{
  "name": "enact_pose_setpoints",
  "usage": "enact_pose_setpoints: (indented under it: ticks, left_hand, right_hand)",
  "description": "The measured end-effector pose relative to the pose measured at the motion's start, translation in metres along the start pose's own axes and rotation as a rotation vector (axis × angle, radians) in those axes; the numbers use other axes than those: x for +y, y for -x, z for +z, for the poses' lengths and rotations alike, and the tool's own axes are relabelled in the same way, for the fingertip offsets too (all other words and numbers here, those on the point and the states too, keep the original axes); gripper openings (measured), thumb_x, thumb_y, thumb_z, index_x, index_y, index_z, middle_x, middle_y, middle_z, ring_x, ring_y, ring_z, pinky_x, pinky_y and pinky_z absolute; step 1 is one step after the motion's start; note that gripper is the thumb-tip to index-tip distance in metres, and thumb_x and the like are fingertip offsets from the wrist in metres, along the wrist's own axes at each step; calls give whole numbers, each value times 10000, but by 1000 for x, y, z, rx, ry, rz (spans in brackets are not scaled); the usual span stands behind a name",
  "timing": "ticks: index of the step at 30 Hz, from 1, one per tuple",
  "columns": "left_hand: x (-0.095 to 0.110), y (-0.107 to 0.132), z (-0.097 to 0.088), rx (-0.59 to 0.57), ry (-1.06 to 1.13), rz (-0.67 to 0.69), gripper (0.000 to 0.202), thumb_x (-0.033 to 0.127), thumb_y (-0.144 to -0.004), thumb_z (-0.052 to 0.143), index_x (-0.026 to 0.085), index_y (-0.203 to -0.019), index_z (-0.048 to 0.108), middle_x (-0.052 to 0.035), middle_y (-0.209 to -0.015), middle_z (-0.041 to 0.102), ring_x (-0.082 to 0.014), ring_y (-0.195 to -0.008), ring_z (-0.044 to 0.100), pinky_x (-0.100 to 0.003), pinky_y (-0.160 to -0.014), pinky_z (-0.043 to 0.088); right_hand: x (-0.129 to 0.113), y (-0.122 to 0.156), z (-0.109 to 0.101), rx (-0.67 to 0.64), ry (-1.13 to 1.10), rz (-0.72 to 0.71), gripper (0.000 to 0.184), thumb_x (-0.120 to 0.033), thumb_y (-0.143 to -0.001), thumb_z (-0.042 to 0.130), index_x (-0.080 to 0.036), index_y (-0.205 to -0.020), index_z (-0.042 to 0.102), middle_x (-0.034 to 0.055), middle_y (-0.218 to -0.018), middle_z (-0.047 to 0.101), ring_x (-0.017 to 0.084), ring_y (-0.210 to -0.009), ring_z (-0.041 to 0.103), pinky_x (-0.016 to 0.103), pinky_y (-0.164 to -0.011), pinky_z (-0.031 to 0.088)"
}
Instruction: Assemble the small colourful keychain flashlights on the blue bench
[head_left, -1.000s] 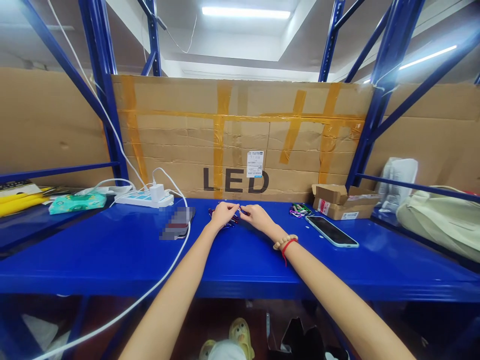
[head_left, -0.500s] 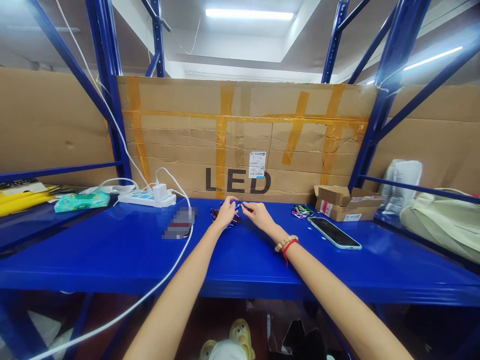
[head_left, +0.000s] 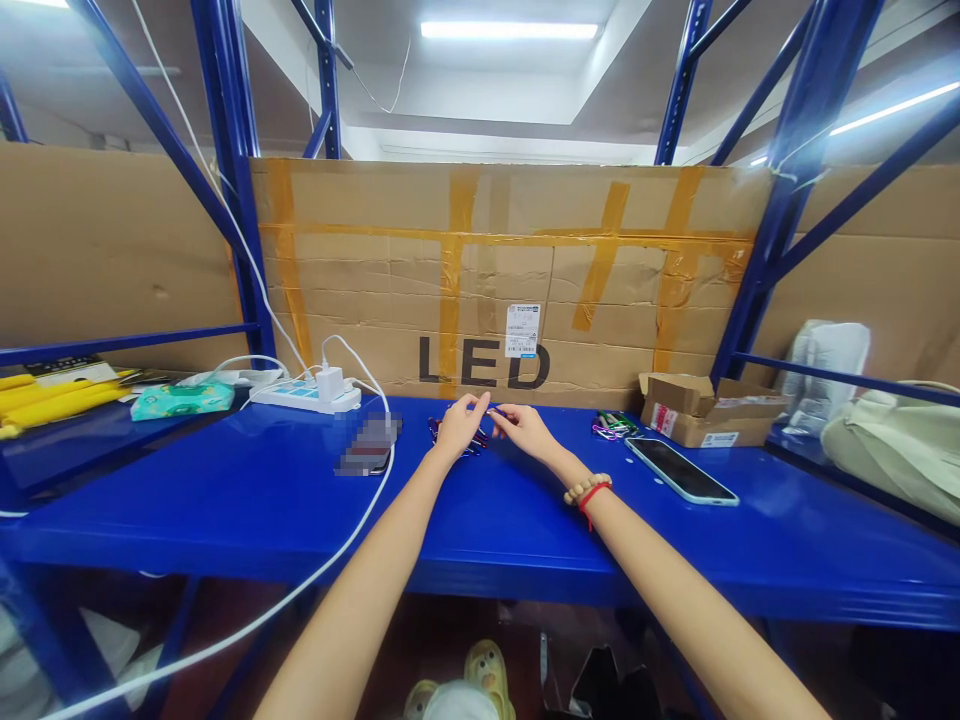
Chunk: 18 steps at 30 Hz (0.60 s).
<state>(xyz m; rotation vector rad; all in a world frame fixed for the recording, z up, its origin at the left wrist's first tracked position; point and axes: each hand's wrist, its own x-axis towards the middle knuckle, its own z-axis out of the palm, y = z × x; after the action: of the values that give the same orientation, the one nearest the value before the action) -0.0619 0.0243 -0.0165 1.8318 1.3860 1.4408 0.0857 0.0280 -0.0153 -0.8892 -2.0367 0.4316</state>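
Observation:
My left hand [head_left: 460,427] is over a small pile of dark red and purple shiny pieces [head_left: 474,445], too small to name, on the blue shelf top [head_left: 510,520]. Its thumb and fingers are closed, and what they hold is hidden. Just to the right, my right hand [head_left: 525,430] has its fingertips pinched together close to the left thumb. Something small and dark shows at these fingertips, but I cannot make out its kind. Farther right lies another small heap of multicoloured, shiny loop-shaped pieces [head_left: 613,426], apart from both hands.
A phone [head_left: 682,470] and an open cardboard box [head_left: 709,412] are at right. At left are a power strip [head_left: 304,398], a blurred-out item [head_left: 369,445] and a tissue pack [head_left: 184,401]. A white cable [head_left: 360,515] crosses the shelf. Tall cardboard [head_left: 390,290] stands behind.
The view has shifted slightly, so the scene sits farther right. Both hands stay close together; the blue, shiny bit seen between the fingertips before no longer shows.

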Motion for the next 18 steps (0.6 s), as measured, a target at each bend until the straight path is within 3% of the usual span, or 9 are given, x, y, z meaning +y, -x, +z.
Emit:
enact_pose_setpoints:
  ticks: [2, 4, 7, 12, 18]
  left_hand:
    - [4, 3, -2, -4, -87, 6, 384, 565, -768, 442, 204, -729, 569, 47, -492, 509, -116, -515, 495, -219, -533, 335]
    - [6, 4, -4, -7, -141, 10, 354, 535, -778, 445, 209, -753, 581, 40, -514, 535, -121, -536, 510, -220, -534, 320]
    - [6, 3, -4, -1, -139, 28, 343, 508, -779, 450, 201, -765, 604, 29, -527, 552, -123, -542, 520, -218, -524, 320]
    - [2, -1, -3, 26, -105, 18, 374, 506, -759, 463, 181, -738, 647, 34, -443, 489, -113, -454, 460, -218, -476, 314]
    - [5, 2, -5, -37, -143, 37, 337, 464, -748, 499, 191, -764, 695, 9, -514, 579, -122, -516, 516, -214, -490, 330]
  right_hand:
    - [-3, 1, -1, -14, 0, 3, 402, -440, -844, 422, -141, -655, 614, 28, -569, 623, 118, -504, 540, 232, -560, 434]
    - [-4, 1, -2, -14, -5, 28, 425, -437, -857, 391, -136, -650, 609, 27, -569, 619, 112, -482, 524, 234, -550, 429]
    - [-2, 1, -2, -13, -17, 67, 435, -429, -862, 368, -123, -689, 623, 33, -578, 616, 109, -467, 510, 238, -536, 426]
    - [1, 1, -2, 53, 60, 29, 335, -408, -776, 517, -117, -873, 650, 22, -619, 614, 104, -487, 488, 222, -513, 388]
    - [-6, 5, -7, -69, 388, -122, 376, -374, -819, 455, -140, -539, 549, -10, -469, 487, 78, -475, 336, 221, -490, 252]
